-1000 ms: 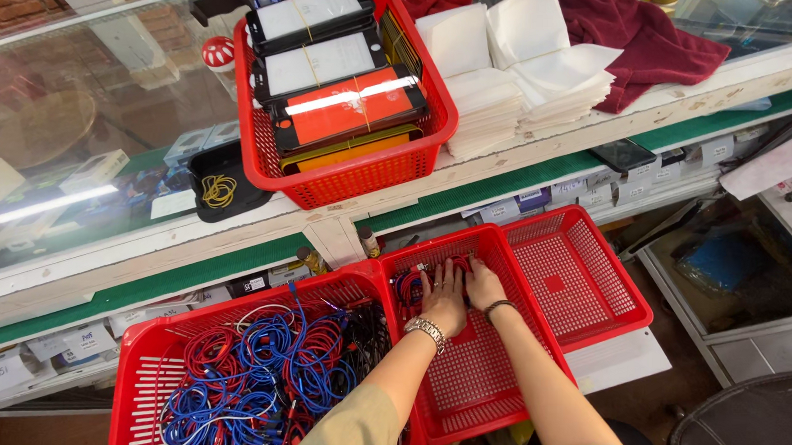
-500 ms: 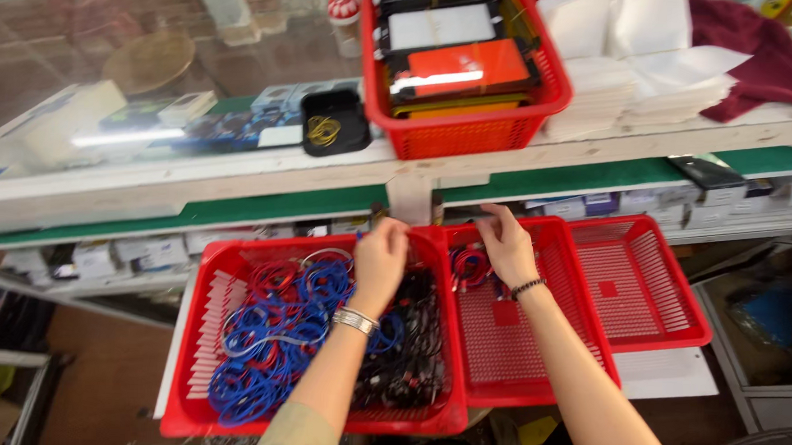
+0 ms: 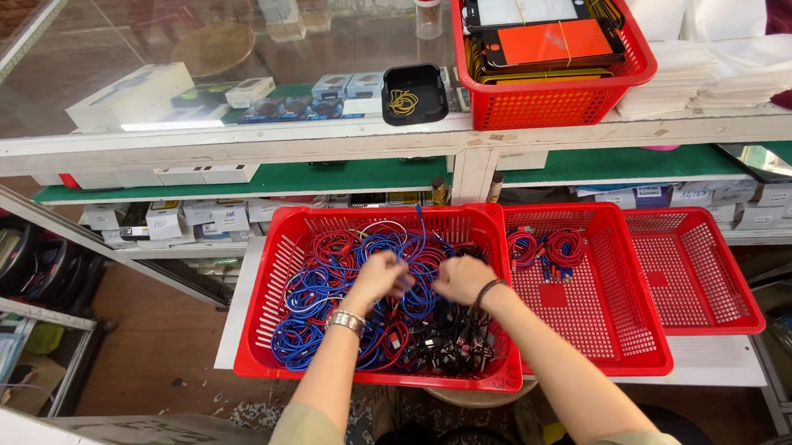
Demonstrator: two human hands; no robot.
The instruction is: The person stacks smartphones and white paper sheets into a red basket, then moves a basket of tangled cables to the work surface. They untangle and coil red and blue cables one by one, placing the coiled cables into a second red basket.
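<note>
Shop table [image 3: 228, 318] under a glass counter [image 3: 152, 47]: both our hands in the lower-centre red basket [image 3: 266, 288].
Our left hand [image 3: 377, 276] and right hand [image 3: 462, 277] pinch tangled cables [image 3: 339, 283]; a snagged pull could drag neighbours out.

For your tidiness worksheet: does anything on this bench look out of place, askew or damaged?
Only the tangle: the red, blue and black cables lie knotted in the left basket, where the left hand and right hand meet. The coils in the middle basket are neat. Nothing looks spilled or damaged.
</note>
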